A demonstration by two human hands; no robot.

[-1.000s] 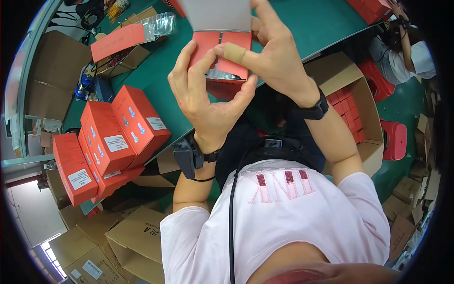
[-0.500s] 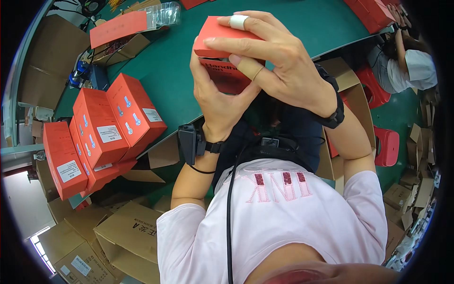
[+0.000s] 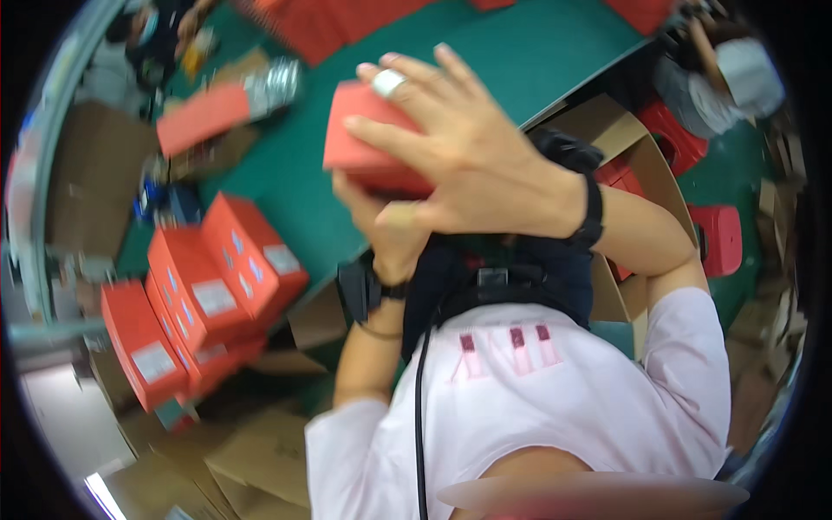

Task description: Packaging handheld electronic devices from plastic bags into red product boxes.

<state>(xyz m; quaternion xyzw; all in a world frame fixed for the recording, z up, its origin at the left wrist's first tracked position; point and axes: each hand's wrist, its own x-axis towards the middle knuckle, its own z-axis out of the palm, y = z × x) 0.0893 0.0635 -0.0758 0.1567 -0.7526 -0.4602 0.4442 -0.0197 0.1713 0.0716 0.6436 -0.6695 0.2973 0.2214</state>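
A red cardboard box [image 3: 354,154] is held over the near part of the green table [image 3: 485,43]. My left hand [image 3: 381,227] grips it from below and from the left side, partly hidden behind my other hand. My right hand [image 3: 477,147] lies across the box's top with its fingers stretched and spread, a white band round one finger. Motion blurs the box's lower side, so whether its flap is fully closed cannot be seen.
Several red boxes [image 3: 212,299] are stacked at the table's left edge. Beyond them lie a red carton [image 3: 204,120] and a clear plastic tray [image 3: 276,85]. An open cardboard box [image 3: 646,165] with red boxes stands at my right. Co-workers sit far right and far left.
The box has moved down and slightly left in view. My right hand's fingers have spread from around the lid to lie across its top. The view has shifted, showing more of the table's far side.
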